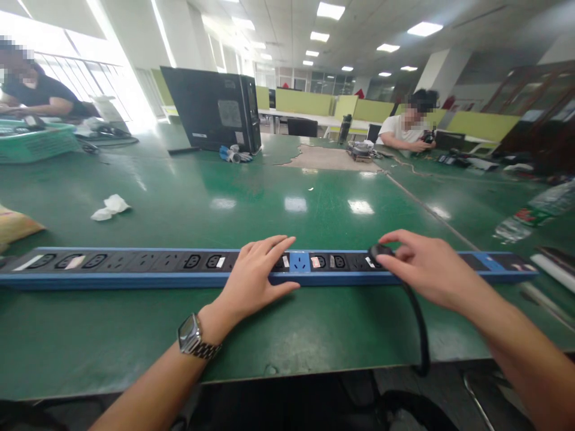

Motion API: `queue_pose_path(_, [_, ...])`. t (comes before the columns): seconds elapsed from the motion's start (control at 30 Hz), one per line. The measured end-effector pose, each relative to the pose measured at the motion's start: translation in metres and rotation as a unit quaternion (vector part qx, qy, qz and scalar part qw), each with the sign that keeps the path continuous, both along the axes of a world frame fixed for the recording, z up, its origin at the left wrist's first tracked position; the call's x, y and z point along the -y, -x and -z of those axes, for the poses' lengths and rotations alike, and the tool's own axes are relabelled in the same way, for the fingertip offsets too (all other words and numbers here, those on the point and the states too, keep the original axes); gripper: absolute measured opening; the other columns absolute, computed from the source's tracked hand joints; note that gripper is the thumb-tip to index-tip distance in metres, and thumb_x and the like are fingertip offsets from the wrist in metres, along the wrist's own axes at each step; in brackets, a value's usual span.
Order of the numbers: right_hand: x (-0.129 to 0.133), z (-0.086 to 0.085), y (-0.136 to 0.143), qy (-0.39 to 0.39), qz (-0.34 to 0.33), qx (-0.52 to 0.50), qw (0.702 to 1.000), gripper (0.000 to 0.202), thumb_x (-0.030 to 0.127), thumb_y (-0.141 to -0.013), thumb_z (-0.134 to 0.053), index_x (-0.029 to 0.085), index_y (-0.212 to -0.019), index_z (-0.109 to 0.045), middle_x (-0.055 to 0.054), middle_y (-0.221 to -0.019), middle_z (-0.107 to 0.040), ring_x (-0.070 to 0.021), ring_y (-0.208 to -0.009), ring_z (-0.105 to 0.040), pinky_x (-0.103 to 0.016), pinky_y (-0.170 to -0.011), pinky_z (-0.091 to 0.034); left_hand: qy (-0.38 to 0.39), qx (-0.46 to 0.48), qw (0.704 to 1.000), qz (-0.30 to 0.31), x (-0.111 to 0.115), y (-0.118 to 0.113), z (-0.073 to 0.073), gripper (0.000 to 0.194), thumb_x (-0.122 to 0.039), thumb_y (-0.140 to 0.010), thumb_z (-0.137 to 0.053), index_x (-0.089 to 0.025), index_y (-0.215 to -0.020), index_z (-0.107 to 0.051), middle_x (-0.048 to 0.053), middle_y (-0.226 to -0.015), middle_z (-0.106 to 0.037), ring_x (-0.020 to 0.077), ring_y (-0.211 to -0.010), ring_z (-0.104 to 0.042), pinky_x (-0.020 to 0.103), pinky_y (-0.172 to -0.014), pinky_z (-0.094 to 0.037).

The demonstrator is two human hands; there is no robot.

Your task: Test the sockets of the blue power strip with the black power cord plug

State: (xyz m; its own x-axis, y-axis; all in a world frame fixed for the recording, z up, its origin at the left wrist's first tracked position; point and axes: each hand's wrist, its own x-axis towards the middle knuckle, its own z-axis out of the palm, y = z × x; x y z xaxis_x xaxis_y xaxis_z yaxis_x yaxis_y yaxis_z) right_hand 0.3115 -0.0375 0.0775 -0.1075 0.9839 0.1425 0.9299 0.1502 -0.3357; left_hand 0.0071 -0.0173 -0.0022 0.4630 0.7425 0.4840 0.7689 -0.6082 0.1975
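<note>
A long blue power strip (251,280) with a row of black sockets lies across the green table. Over its middle rests my left hand (256,269), fingers apart and nothing held; a watch is on that wrist. My right hand (417,263) pinches a black plug (380,251) between thumb and fingers, at the sockets right of the blue socket (299,261). A thick black cable (421,329) hangs from the plug over the table's near edge. Whether the plug's pins sit in a socket is hidden.
Behind stand a black computer case (211,108) and gloves (235,154). Crumpled tissue (111,206) and a green basket (40,143) are at left, a plastic bottle (534,212) at right. Two people sit across the table (251,197), far left and right.
</note>
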Motion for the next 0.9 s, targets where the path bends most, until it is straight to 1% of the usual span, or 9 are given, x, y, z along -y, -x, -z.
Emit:
queue_pose_path(0.13, [0.009, 0.003, 0.079, 0.062, -0.116, -0.168, 0.977, 0.020, 0.035, -0.079, -0.064, 0.022, -0.090, -0.054, 0.007, -0.056, -0.061, -0.0111, -0.050, -0.055, -0.022, -0.049, -0.035, -0.083, 0.065, 0.989, 0.106, 0.015, -0.027, -0.004, 0.049, -0.031, -0.088, -0.060, -0.023, -0.135, -0.046, 0.011, -0.128, -0.060, 0.0250, -0.114, -0.058, 0.040, -0.094, -0.046])
queue_pose_path(0.23, [0.015, 0.007, 0.106, 0.085, -0.153, -0.267, 0.948, 0.029, 0.039, -0.077, -0.069, 0.023, -0.093, -0.052, 0.009, -0.054, -0.058, -0.0109, -0.050, -0.056, -0.021, -0.049, -0.037, -0.161, 0.111, 0.977, 0.085, 0.021, -0.026, -0.006, 0.035, -0.019, -0.088, -0.054, -0.021, -0.123, -0.052, 0.010, -0.113, -0.066, 0.0226, -0.099, -0.063, 0.036, -0.083, -0.049])
queue_pose_path(0.3, [0.016, 0.011, 0.105, 0.080, -0.147, -0.302, 0.938, 0.036, 0.047, -0.078, -0.068, 0.024, -0.102, -0.054, 0.010, -0.052, -0.056, -0.0119, -0.050, -0.057, -0.022, -0.050, -0.039, -0.187, 0.128, 0.973, 0.043, 0.021, -0.008, -0.007, 0.030, -0.018, -0.088, -0.056, -0.022, -0.117, -0.054, 0.009, -0.112, -0.067, 0.0227, -0.098, -0.063, 0.037, -0.084, -0.049])
queue_pose_path(0.37, [0.011, 0.022, 0.092, 0.022, -0.104, -0.294, 0.950, 0.038, 0.052, -0.082, -0.064, 0.023, -0.106, -0.057, 0.008, -0.053, -0.056, -0.0132, -0.051, -0.058, -0.024, -0.054, -0.042, -0.177, 0.150, 0.973, -0.014, 0.020, 0.021, -0.007, 0.028, -0.020, -0.087, -0.060, -0.021, -0.115, -0.056, 0.009, -0.114, -0.066, 0.0239, -0.104, -0.062, 0.038, -0.090, -0.049])
queue_pose_path(0.47, [-0.006, 0.054, 0.063, -0.137, 0.006, -0.208, 0.969, 0.036, 0.051, -0.085, -0.059, 0.020, -0.102, -0.061, 0.000, -0.072, -0.067, -0.0185, -0.069, -0.065, -0.031, -0.067, -0.047, -0.133, 0.178, 0.969, -0.108, 0.018, 0.064, 0.000, 0.028, -0.030, -0.087, -0.064, -0.020, -0.112, -0.059, 0.008, -0.110, -0.066, 0.0248, -0.103, -0.063, 0.039, -0.093, -0.050])
queue_pose_path(0.53, [-0.018, 0.080, 0.047, -0.220, 0.042, -0.123, 0.967, 0.035, 0.048, -0.086, -0.057, 0.017, -0.103, -0.062, -0.008, -0.094, -0.071, -0.0249, -0.090, -0.066, -0.037, -0.081, -0.048, -0.089, 0.170, 0.973, -0.129, 0.016, 0.082, 0.006, 0.029, -0.036, -0.088, -0.063, -0.020, -0.112, -0.061, 0.007, -0.106, -0.068, 0.0243, -0.098, -0.065, 0.038, -0.090, -0.051])
queue_pose_path(0.6, [-0.027, 0.102, 0.036, -0.259, 0.037, -0.050, 0.964, 0.034, 0.044, -0.089, -0.054, 0.015, -0.104, -0.064, -0.011, -0.106, -0.070, -0.0279, -0.103, -0.063, -0.040, -0.090, -0.045, -0.051, 0.152, 0.980, -0.121, 0.014, 0.090, 0.012, 0.032, -0.040, -0.089, -0.061, -0.020, -0.113, -0.062, 0.006, -0.106, -0.069, 0.0239, -0.096, -0.065, 0.038, -0.089, -0.051])
queue_pose_path(0.67, [-0.030, 0.116, 0.032, -0.271, 0.026, -0.010, 0.962, 0.031, 0.041, -0.091, -0.051, 0.016, -0.103, -0.065, -0.010, -0.107, -0.071, -0.0269, -0.103, -0.063, -0.040, -0.092, -0.043, -0.026, 0.128, 0.986, -0.105, 0.012, 0.091, 0.013, 0.034, -0.042, -0.089, -0.059, -0.021, -0.115, -0.062, 0.007, -0.106, -0.070, 0.0245, -0.097, -0.065, 0.040, -0.089, -0.050])
queue_pose_path(0.9, [-0.028, 0.117, 0.036, -0.272, 0.023, 0.012, 0.962, 0.024, 0.037, -0.091, -0.051, 0.019, -0.096, -0.066, -0.005, -0.101, -0.072, -0.0229, -0.098, -0.063, -0.035, -0.090, -0.041, 0.035, 0.081, 0.992, -0.088, 0.006, 0.084, 0.008, 0.035, -0.046, -0.090, -0.057, -0.022, -0.116, -0.064, 0.008, -0.108, -0.070, 0.0258, -0.103, -0.063, 0.041, -0.091, -0.048])
